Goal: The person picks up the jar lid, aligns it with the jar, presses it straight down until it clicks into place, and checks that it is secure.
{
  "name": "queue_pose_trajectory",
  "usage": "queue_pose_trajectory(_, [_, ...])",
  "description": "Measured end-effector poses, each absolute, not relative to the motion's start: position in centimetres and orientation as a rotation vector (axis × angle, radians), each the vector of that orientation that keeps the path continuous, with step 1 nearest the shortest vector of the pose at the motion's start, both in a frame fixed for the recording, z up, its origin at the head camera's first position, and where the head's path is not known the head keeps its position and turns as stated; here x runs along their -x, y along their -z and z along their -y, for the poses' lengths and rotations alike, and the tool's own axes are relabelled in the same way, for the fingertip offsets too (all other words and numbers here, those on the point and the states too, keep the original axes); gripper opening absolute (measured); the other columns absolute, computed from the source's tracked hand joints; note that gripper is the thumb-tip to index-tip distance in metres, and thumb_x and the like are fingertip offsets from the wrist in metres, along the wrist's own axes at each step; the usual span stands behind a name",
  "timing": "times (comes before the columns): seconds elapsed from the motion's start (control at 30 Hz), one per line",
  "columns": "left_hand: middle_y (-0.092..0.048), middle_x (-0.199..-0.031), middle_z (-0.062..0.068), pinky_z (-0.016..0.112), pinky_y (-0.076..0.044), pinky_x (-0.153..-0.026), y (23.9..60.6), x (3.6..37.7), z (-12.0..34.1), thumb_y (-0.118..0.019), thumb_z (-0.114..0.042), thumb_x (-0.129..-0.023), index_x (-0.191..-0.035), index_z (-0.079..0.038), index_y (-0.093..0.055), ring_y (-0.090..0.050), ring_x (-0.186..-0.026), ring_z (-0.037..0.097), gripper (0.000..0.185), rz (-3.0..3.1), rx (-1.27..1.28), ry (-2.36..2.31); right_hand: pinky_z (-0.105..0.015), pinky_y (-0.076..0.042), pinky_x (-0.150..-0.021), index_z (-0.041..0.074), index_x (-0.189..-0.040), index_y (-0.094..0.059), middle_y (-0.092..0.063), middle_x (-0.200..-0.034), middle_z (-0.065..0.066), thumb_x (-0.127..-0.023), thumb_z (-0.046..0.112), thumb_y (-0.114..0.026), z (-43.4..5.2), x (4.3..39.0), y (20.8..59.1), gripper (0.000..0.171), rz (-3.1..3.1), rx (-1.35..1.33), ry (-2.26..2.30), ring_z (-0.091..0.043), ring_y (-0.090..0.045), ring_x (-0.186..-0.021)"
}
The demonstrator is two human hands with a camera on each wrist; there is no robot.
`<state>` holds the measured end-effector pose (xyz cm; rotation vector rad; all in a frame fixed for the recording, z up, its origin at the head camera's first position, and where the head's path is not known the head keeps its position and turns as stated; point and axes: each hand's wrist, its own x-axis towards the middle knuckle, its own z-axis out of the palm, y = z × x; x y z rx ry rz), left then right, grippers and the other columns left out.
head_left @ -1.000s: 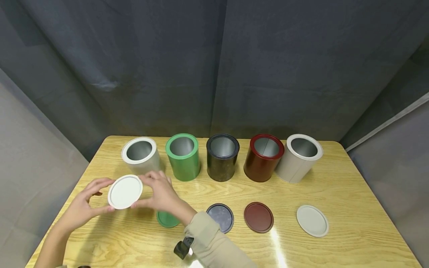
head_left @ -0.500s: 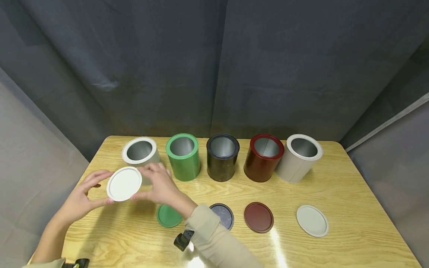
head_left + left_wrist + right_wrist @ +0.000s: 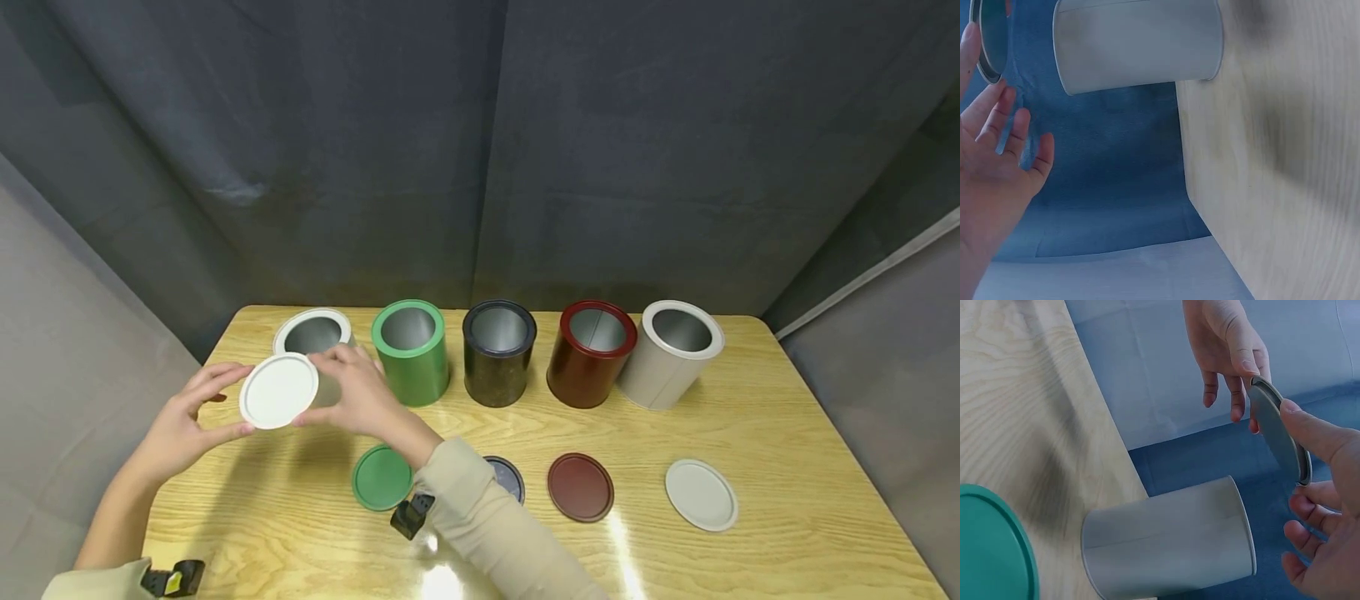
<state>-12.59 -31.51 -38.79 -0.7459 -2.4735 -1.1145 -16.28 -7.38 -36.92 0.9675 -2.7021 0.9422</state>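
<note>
Between my two hands a white round can lid (image 3: pixel 279 391) is held up off the table, tilted, its flat face toward the head camera. My left hand (image 3: pixel 178 429) pinches the lid's left edge between thumb and fingertips. From the other side my right hand (image 3: pixel 360 392) pinches the right edge the same way. Just behind the lid stands a white can (image 3: pixel 1169 540), upright, with an open top; lid and right hand hide part of it in the head view. The left wrist view shows that can (image 3: pixel 1138 44) apart from the lid.
A green can (image 3: pixel 414 375), a black can (image 3: pixel 495 375), a dark red can (image 3: pixel 583 375) and another white can (image 3: pixel 660 375) line the back. Nearer lie a green lid (image 3: pixel 381 477), a partly hidden black lid (image 3: pixel 508 477), a red lid (image 3: pixel 581 487) and a white lid (image 3: pixel 701 495).
Both hands have raised the white lid and carried it toward the leftmost white can, so it now overlaps that can's front in the head view. The other cans and lids have stayed put.
</note>
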Motion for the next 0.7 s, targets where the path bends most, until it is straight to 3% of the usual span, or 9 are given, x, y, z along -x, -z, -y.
queue_pose_trajectory(0.23, [-0.048, -0.117, 0.010, 0.016, -0.032, -0.078, 38.1, 13.3, 31.3, -0.076, 0.021, -0.051, -0.121, 0.009, -0.052, -0.041, -0.109, 0.001, 0.075, 2.457, 0.747, 1.116, -0.026, -0.031, -0.088, 0.014, -0.129, -0.052, -0.053, -0.114, 0.002, -0.065, 0.047, -0.077, 7.3, 17.0, 36.2, 0.076, 2.734, -0.972, -0.919, -0.014, -0.043, -0.108])
queue_pose_trajectory(0.53, [-0.049, -0.114, 0.011, 0.014, -0.035, -0.078, 35.7, 13.3, 29.4, -0.070, 0.025, -0.057, -0.117, 0.014, -0.051, -0.044, -0.104, 0.002, 0.065, 2.429, 0.706, 1.192, -0.027, -0.033, -0.089, 0.015, -0.131, -0.050, -0.051, -0.118, 0.002, -0.066, 0.048, -0.077, 7.3, 18.4, 35.7, 0.078, 2.768, -0.947, -0.937, -0.013, -0.042, -0.110])
queue_pose_trajectory(0.7, [-0.051, -0.113, 0.000, 0.013, -0.036, -0.078, 36.7, 14.4, 29.8, -0.069, 0.025, -0.060, -0.115, 0.015, -0.053, -0.045, -0.102, 0.004, 0.059, 2.407, 0.629, 1.248, -0.028, -0.033, -0.087, 0.015, -0.131, -0.050, -0.052, -0.118, 0.001, -0.067, 0.048, -0.076, 7.1, 19.0, 35.7, 0.078, 2.763, -0.932, -0.966, -0.014, -0.042, -0.111])
